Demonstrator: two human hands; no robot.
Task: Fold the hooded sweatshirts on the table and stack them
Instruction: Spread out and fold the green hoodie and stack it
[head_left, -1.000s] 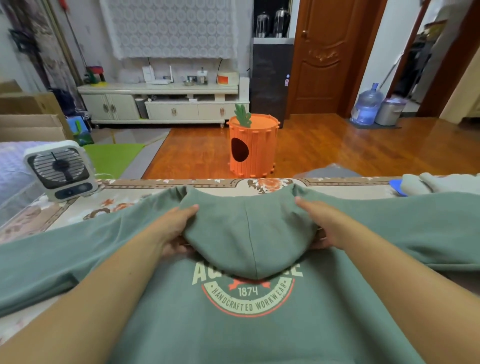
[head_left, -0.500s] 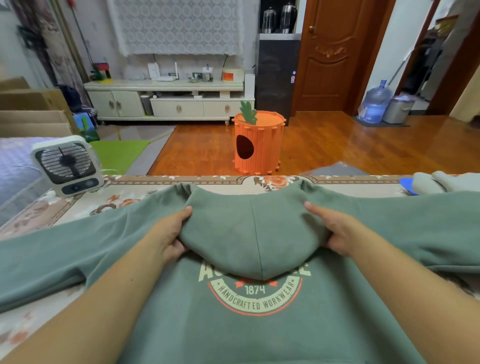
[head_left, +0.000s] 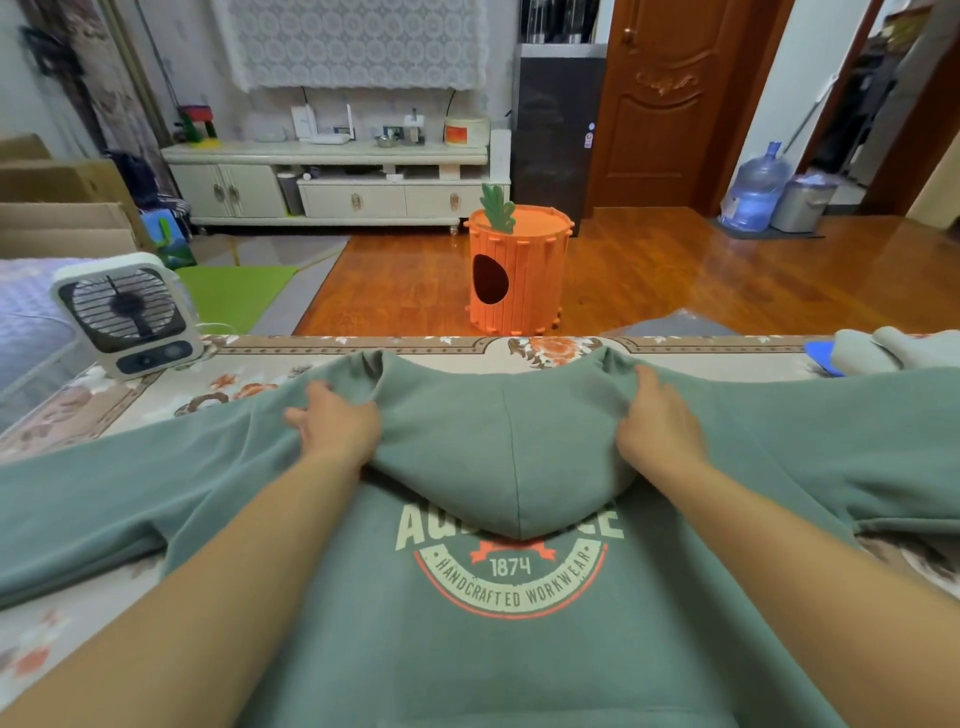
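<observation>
Green fleece under both hands: left hand (head_left: 337, 428) is lying flat with fingers fairly straight, pressing the shoulder at the hood's 9 o'clock edge, gripping nothing. Right hand (head_left: 657, 423) is resting the same way at the hood's 3 o'clock edge, fingers extended toward the collar, flat on cloth, no pinch visible. Hood (head_left: 504, 441) is lying folded down over the back of the hooded sweatshirt (head_left: 519, 649), its tip covering part of the printed logo (head_left: 511, 577). Sweatshirt is lying spread on the table (head_left: 156, 400), dead centre in front of the person, both sleeves running out unfolded toward 9 and 3 o'clock. At 2 o'clock, near the table's far edge, a pale grey garment (head_left: 893, 348) is sitting, too cropped to tell if folded.

Progress, judging: early. Hood looks flattened down; sleeves and body are not yet folded, no stack showing. Left to do: sleeves in, body folded, then stacking.

Farther out: white fan (head_left: 127, 314) at 10 o'clock, orange carrot-topped bin (head_left: 517, 270) on the floor at 12.
</observation>
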